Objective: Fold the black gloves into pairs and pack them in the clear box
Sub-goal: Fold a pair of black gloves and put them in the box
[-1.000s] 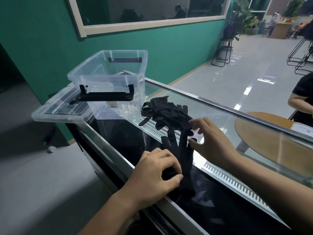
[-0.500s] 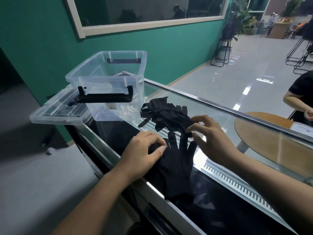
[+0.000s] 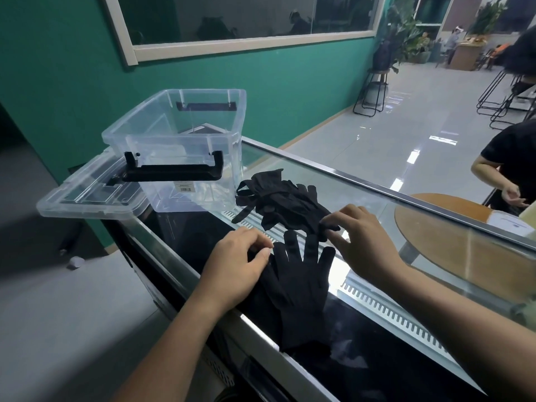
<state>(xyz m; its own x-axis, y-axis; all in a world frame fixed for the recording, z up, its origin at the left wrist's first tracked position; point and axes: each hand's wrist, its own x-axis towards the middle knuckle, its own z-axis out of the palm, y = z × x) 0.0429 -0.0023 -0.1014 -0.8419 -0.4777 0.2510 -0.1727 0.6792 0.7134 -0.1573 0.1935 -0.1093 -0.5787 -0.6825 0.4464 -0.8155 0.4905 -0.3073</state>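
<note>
I had one black glove point(image 3: 298, 288) spread flat on the glass tabletop point(image 3: 362, 198), its fingers pointing away from me and its cuff hanging over the near edge. My left hand point(image 3: 235, 268) lay on the glove's thumb side with the fingers curled together, pressing the fabric rather than clamping it, as far as I could judge. My right hand point(image 3: 362, 242) sat just beyond and right of the glove's fingertips, thumb and forefinger pinched on a dark finger at the near edge of the glove pile point(image 3: 281, 201). Whether that finger belonged to the flat glove or to the pile I could not tell.

The clear box point(image 3: 179, 149) stood well beyond my left grip, at the far left end of the tabletop, and I saw nothing black inside it. Its lid point(image 3: 87, 195) lay just beside it, overhanging the end. By my reckoning the task had barely started: no pair folded, nothing packed, and one glove only being laid out.

Counting: one box, one lid, one flattened glove, one pile. The pile was too tangled to count, though it looked like several gloves. All of them remained to be matched, folded and carried over to the box.
</note>
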